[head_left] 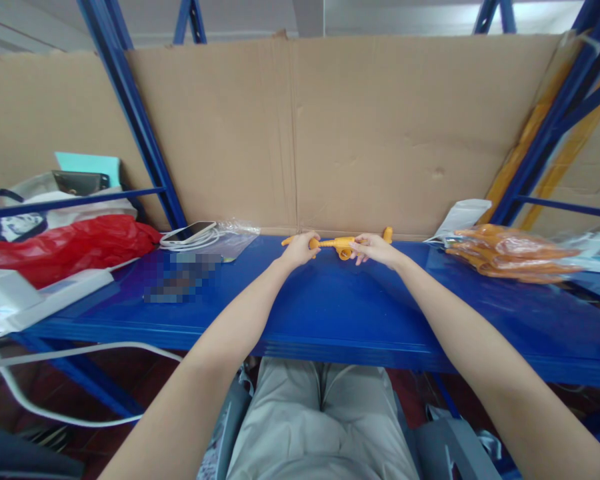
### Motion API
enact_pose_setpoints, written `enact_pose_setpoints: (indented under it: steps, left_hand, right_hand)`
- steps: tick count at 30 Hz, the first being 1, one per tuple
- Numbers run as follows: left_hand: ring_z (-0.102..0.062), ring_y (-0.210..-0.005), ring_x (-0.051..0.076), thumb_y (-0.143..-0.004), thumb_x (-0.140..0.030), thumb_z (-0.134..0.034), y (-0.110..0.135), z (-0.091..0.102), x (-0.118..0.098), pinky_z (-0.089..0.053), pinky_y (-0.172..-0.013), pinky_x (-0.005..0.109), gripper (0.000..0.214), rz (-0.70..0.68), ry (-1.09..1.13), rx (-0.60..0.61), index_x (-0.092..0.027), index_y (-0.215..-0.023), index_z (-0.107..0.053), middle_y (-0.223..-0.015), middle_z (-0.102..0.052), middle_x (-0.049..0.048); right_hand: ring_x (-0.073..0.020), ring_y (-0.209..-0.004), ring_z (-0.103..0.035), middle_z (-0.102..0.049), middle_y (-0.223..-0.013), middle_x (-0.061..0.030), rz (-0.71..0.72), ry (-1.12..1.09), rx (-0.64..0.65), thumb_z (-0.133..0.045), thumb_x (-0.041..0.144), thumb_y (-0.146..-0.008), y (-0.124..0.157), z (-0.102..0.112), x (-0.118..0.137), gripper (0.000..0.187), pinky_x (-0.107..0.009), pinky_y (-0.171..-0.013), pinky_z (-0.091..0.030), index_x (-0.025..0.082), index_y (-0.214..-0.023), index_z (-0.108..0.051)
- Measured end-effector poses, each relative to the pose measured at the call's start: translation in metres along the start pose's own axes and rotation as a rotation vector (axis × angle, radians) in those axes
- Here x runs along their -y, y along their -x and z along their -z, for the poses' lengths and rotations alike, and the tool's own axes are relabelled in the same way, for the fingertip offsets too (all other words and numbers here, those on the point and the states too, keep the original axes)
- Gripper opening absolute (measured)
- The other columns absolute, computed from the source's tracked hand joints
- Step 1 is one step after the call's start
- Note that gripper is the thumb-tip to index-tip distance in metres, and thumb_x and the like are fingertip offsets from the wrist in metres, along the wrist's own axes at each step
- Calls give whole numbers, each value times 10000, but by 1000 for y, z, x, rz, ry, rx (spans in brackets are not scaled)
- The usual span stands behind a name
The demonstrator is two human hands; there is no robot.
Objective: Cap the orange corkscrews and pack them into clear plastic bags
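Observation:
Both my arms reach out over the blue shelf (330, 313) towards the cardboard backing. My left hand (300, 248) is closed round the left end of a long orange plastic part (336, 245). The fingers of my right hand (375, 248) pinch the same part near its thick round middle. The part lies roughly level, just above the shelf surface. A small orange piece (388, 234) stands beside my right hand, close to the cardboard.
A clear bag of orange parts (510, 252) lies at the right, with a white pouch (461, 217) behind it. A phone (189, 231) with a white cable and a plastic bag rest at the left, beside a red bag (65, 243). Blue rack posts (130, 113) rise on both sides.

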State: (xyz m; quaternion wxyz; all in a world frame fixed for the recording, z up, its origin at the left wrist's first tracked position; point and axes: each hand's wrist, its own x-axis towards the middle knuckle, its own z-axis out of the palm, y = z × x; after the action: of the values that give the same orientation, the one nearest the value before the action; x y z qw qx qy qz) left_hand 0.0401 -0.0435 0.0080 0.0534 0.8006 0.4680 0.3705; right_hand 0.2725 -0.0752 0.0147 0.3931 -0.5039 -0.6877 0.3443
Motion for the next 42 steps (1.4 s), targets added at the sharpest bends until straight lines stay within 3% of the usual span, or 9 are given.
enact_pose_setpoints:
  steps: [5, 8, 11, 15, 21, 27, 31, 38, 42]
  left_hand:
    - [-687, -861, 184, -702, -79, -733, 1, 1, -1, -498, -817, 273, 238, 3, -5, -5, -189, -902, -666, -800, -697, 8]
    - [-690, -803, 174, -714, -81, -723, 1, 2, -2, -502, -794, 269, 234, 27, 18, 8, -186, -914, -664, -752, -688, -2]
    - [-684, -728, 160, -727, -91, -714, 1, 3, -3, -507, -760, 263, 225, 38, 26, 30, -187, -924, -659, -697, -671, -18]
    - [-680, -728, 156, -727, -97, -713, 1, 3, -3, -508, -759, 264, 228, 13, 16, 26, -191, -927, -658, -710, -678, -18]
    - [-673, -746, 147, -712, -110, -718, 0, -1, 1, -508, -757, 256, 232, -57, 12, -6, -194, -921, -661, -766, -692, -14]
    - [-659, -673, 131, -734, -100, -702, 0, -2, 1, -502, -703, 238, 230, -17, 34, 31, -182, -943, -654, -711, -672, -24]
    - [-653, -655, 128, -745, -109, -704, 1, 1, 0, -498, -701, 239, 234, -19, 50, 46, -179, -963, -650, -688, -663, -26]
    - [-644, -621, 121, -746, -126, -714, 0, 2, -2, -491, -677, 229, 243, -34, 79, 59, -174, -974, -647, -640, -648, -39]
    - [-640, -599, 118, -736, -104, -710, 1, 0, -2, -489, -657, 224, 228, -20, 87, 58, -178, -942, -648, -618, -642, -50]
  right_hand:
    - [-96, -451, -613, -717, -695, -71, -39, 39, -6, -572, 398, -933, 1, -3, 4, 274, -177, -443, -449, 131, -891, -615]
    - [-104, -477, -629, -730, -743, -66, -34, 16, -10, -640, 335, -898, 2, -3, 4, 249, -183, -459, -461, 134, -1037, -590]
    - [-114, -486, -636, -733, -743, -34, 5, 1, -13, -721, 252, -831, 3, -1, 3, 396, -198, -476, -477, 159, -1160, -520]
    - [-113, -444, -615, -695, -615, -29, -5, 3, 2, -648, 309, -894, 5, -2, 6, 209, -194, -458, -454, 143, -984, -560]
    - [-116, -392, -589, -665, -549, -74, -95, 74, -18, -444, 556, -946, 8, -4, 12, 474, -192, -397, -405, 140, -754, -567]
    - [-96, -480, -628, -746, -818, -57, 6, 1, 6, -714, 359, -834, 7, -1, 8, 349, -180, -445, -453, 158, -1076, -563]
    - [-93, -418, -585, -729, -698, -60, -1, 5, 43, -645, 370, -888, 8, -1, 10, 254, -188, -428, -431, 135, -975, -596]
    - [-105, -301, -493, -634, -494, -82, -149, 24, 30, -374, 685, -906, 7, -3, 13, 631, -210, -310, -305, 123, -760, -621]
    - [-100, -429, -591, -740, -778, -77, -50, 22, 19, -664, 524, -830, 8, 2, 9, 420, -187, -368, -380, 153, -1025, -626]
